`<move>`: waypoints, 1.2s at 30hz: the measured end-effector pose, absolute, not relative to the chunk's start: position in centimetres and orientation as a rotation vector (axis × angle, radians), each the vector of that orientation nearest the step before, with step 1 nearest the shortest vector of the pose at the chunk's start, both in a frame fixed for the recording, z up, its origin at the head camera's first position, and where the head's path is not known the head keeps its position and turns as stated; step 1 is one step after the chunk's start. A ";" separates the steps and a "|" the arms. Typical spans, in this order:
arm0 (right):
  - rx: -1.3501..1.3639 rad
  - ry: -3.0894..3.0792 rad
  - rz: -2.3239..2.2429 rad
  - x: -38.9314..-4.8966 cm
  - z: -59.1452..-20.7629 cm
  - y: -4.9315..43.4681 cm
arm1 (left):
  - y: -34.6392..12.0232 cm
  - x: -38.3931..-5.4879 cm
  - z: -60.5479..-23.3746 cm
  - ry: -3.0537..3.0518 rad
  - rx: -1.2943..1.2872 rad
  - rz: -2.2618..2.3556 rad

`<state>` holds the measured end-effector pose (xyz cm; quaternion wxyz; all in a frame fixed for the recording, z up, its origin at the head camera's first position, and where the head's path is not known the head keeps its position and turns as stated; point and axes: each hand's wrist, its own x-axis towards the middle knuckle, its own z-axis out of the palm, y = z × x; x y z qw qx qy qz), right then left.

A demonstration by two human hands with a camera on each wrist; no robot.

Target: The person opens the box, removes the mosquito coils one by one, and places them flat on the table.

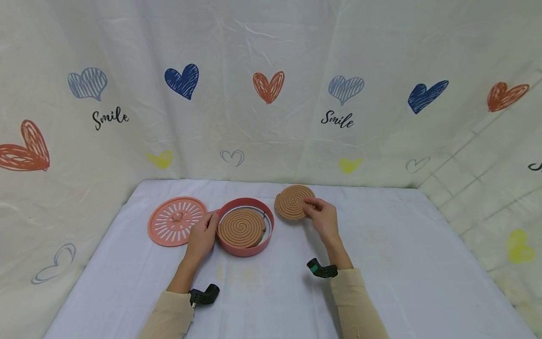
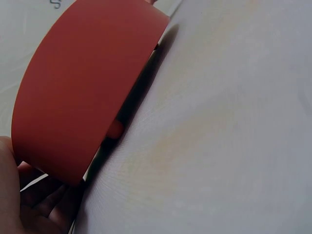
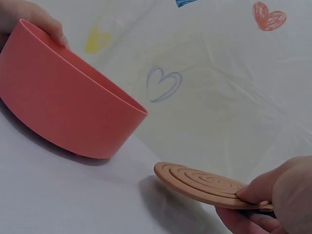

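My left hand [image 1: 202, 238] grips the left side of a round red mosquito coil holder [image 1: 243, 252], its thumb over the rim. Inside the holder lies a brown spiral mosquito coil [image 1: 241, 228], with a pale inner surface showing at its right. Between thumb and fingers, my right hand [image 1: 323, 219] pinches the edge of another mosquito coil [image 1: 292, 202]. That coil is held flat above the cloth, right of the holder and apart from it; its shadow shows in the right wrist view. Small feet [image 2: 115, 129] show under the holder in the left wrist view.
A pink slotted lid [image 1: 178, 218] with a centre knob lies on the white tablecloth [image 1: 271, 301], just left of my left hand. Behind the table hangs a pale curtain [image 1: 296, 47] printed with hearts. A black wrist camera [image 1: 322, 269] sits on each forearm.
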<state>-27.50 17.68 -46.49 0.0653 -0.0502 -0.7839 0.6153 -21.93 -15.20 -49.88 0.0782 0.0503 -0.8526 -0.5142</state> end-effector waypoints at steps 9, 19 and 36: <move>-0.193 -2.388 1.824 -27.7 -47.1 18.1 | -15.1 -22.0 -49.8 -2.535 0.129 -1.515; -0.227 -2.453 1.782 -27.6 -47.5 18.0 | -15.3 -22.0 -49.8 -2.541 0.137 -1.480; -0.252 -2.486 1.741 -27.7 -47.9 18.2 | -15.2 -21.8 -49.8 -2.542 0.139 -1.500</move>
